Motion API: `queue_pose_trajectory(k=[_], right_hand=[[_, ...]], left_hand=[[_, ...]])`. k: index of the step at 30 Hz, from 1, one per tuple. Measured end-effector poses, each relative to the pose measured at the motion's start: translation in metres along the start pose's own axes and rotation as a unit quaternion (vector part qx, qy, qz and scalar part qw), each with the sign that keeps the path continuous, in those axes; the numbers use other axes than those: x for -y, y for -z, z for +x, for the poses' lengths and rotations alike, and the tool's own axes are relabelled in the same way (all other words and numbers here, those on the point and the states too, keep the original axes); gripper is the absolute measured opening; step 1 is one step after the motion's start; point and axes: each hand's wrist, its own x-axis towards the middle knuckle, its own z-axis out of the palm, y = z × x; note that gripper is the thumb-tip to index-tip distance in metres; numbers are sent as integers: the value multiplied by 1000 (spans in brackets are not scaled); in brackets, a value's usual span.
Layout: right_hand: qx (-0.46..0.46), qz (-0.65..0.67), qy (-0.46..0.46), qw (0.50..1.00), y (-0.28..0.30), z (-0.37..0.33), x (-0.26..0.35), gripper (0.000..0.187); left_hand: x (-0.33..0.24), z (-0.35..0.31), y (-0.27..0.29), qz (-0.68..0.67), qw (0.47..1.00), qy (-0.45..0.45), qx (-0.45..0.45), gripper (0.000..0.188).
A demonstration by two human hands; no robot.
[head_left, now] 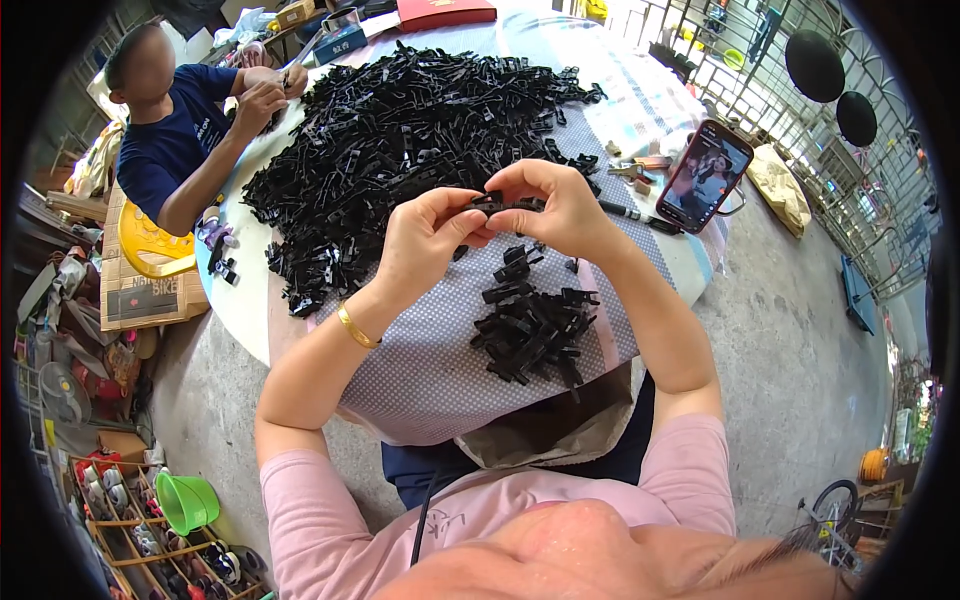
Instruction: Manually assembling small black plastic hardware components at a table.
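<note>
The left hand [425, 240] and right hand [562, 208] meet above the table, fingertips pinching one small black plastic part [507, 204] between them; it is possibly two pieces. A small pile of parts [532, 325] lies just below the hands, and a large heap [400, 140] lies beyond.

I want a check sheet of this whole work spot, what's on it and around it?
Surface: round table under a dotted cloth.
Job's things: one small black plastic clip piece held between both hands; big heap of black plastic pieces; smaller pile nearer the person.
Clutter: phone with a lit screen leaning at the table edge; red flat box.
Fingers: left hand and right hand pinch the piece.
Cables: thin black cord over the pink shirt.
Surroundings: another person's hands at the heap; green plastic funnel; concrete floor.
</note>
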Motion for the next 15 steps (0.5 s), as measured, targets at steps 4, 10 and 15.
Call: queue_pose_trajectory(k=[4, 10, 15], right_hand=[[-27, -80, 33, 996, 2, -3, 14, 34], [47, 226, -19, 973, 31, 4, 2, 28], [-21, -208, -80, 975, 61, 2, -18, 20]], left_hand=[[-1, 0, 1, -20, 999, -24, 34, 23], [-2, -3, 2, -23, 994, -25, 108, 23], [-12, 0, -3, 196, 907, -232, 291, 18]])
